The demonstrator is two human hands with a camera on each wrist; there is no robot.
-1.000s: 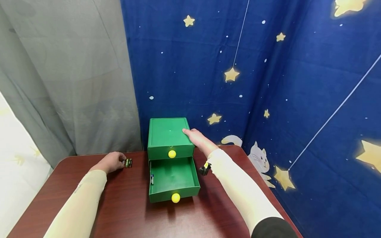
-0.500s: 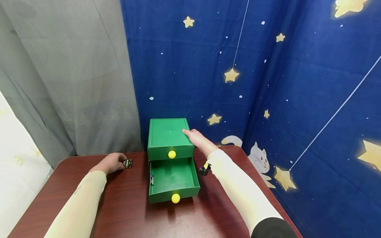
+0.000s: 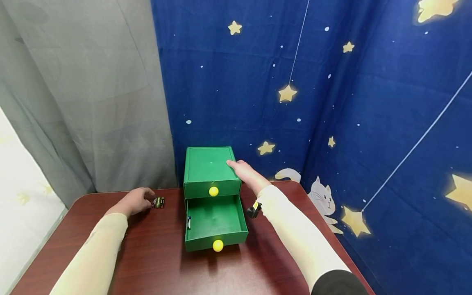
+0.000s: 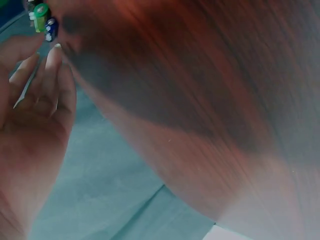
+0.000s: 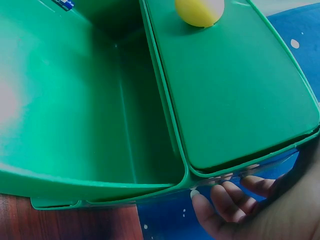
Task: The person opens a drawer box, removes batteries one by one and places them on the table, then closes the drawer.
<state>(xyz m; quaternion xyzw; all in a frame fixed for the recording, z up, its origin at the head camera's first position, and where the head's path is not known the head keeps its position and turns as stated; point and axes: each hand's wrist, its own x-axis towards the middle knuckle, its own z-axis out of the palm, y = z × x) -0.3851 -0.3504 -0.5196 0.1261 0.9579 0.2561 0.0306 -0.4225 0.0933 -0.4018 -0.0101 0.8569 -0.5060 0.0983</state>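
My left hand (image 3: 135,201) is low over the table at the left, its fingers loosely bent with nothing between them. Just beyond its fingertips is a small row of batteries (image 3: 158,202). The left wrist view shows a green battery (image 4: 41,19) and a blue battery (image 4: 51,30) close to the fingertips, with a slight gap. My right hand (image 3: 248,171) rests against the right side of a green drawer cabinet (image 3: 210,164), thumb on the top edge. Its lower drawer (image 3: 217,229) is pulled out and has a blue battery (image 3: 189,222) along the left wall.
The upper drawer (image 3: 195,189) is closed and has a yellow knob (image 3: 213,191); a second yellow knob (image 3: 218,246) is on the lower drawer front. Behind the brown table (image 3: 155,254) hang a grey curtain (image 3: 121,123) and a blue star-patterned curtain (image 3: 236,90).
My left hand has drawn slightly left, away from the batteries, and its fingers have come apart from them. The right hand and the cabinet stay where they were.
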